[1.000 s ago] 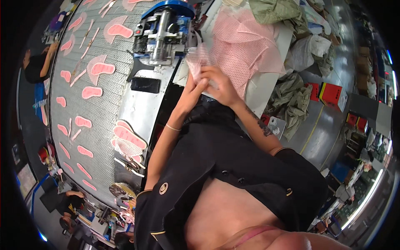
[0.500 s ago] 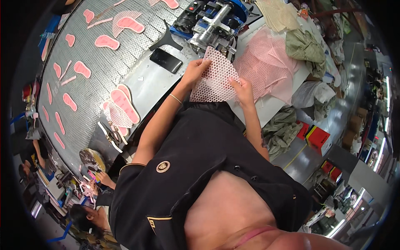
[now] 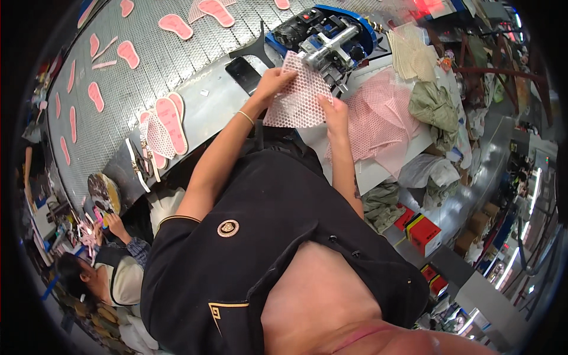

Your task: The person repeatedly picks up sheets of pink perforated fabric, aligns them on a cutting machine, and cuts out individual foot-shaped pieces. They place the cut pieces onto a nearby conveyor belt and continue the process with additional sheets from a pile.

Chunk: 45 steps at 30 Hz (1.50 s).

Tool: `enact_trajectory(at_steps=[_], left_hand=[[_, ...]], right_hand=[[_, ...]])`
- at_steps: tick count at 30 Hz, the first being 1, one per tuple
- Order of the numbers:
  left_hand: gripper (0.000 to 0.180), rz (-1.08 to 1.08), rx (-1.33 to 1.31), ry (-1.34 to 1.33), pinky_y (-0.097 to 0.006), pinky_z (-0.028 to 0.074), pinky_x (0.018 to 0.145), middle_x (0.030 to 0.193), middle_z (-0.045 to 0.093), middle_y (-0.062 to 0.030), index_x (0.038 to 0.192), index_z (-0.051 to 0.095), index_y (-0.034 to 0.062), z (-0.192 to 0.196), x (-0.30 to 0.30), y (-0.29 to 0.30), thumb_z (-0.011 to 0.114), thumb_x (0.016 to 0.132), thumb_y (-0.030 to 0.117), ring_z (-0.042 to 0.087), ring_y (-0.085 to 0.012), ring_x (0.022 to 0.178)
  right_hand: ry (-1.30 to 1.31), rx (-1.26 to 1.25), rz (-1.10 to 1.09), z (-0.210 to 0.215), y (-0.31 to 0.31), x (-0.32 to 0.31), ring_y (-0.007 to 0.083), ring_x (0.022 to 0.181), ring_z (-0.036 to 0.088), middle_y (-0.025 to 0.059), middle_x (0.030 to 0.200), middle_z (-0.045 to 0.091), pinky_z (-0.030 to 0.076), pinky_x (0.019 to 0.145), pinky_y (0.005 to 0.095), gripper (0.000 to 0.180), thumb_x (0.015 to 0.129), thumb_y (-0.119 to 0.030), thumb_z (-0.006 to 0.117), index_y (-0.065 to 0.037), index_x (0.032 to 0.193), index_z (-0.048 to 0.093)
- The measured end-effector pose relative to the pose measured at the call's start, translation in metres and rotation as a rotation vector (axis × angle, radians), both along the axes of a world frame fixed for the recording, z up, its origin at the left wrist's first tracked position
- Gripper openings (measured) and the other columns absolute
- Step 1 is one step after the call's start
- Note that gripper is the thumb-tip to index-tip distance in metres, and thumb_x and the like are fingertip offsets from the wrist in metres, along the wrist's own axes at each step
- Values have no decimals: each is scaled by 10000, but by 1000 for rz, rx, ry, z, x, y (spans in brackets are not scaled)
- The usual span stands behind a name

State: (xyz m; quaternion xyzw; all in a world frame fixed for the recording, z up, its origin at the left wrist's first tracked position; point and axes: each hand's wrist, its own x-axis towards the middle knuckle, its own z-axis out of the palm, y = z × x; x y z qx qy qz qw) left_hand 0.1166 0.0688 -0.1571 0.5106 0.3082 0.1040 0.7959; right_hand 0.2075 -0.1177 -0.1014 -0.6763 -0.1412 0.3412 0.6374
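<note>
Between my two hands is a pink mesh fabric piece (image 3: 299, 100) with large round holes, its upper end close against the metal rollers of a small blue machine (image 3: 331, 47). My left hand (image 3: 274, 84) pinches the piece along its left edge. On its right edge, the thumb and fingers of my right hand (image 3: 335, 116) are closed. Whether the mesh touches the rollers I cannot tell. Right of my right hand lies a pile of similar pink mesh pieces (image 3: 378, 118) on a white tabletop.
A black phone (image 3: 243, 74) lies left of the machine. Pink insoles (image 3: 170, 125) are stacked near the edge, and several more lie on a mesh conveyor (image 3: 148, 59). Cream mesh (image 3: 412, 52) and green cloth (image 3: 436, 106) sit far right. A co-worker (image 3: 103, 272) sits at lower left.
The view has shifted, so the bench sits differently in it. The mesh piece has come closer to the machine's rollers, still held in both hands.
</note>
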Motion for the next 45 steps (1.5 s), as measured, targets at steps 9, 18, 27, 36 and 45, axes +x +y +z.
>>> enact_trajectory(at_steps=[9,18,27,36,45], left_hand=[[226,106,-32,53,-215,452,567,754,663,-30,849,667,23,-4,-69,-36,682,883,246,593,-85,635],[457,53,-323,-70,-256,513,660,776,675,-82,828,629,46,-3,-44,-84,419,1013,407,629,-140,671],[484,546,-112,-18,-273,518,539,818,671,-143,981,570,-20,8,-25,-85,377,1016,423,665,-197,625],[480,481,1118,-17,-364,550,831,1340,535,-183,1275,581,81,115,-121,-50,667,804,56,618,-337,1106],[434,557,1316,-85,-397,483,926,1357,534,-152,1189,662,90,143,-196,18,677,756,56,585,-321,1114]], right_hand=[[-357,-279,168,4,41,12,65,651,562,15,735,673,438,588,249,256,871,-199,677,55,886,706],[-700,-403,151,14,35,26,262,621,672,95,665,686,482,577,354,331,864,-329,625,-15,779,685],[-459,-241,292,36,43,1,213,741,696,91,798,708,521,668,343,338,914,-352,588,-28,950,681],[510,418,354,118,57,-59,255,1236,508,157,1371,489,414,1033,412,872,923,-708,225,5,1407,356],[489,437,421,151,102,-109,291,1304,447,160,1417,453,344,1085,465,899,899,-734,251,-1,1406,370]])
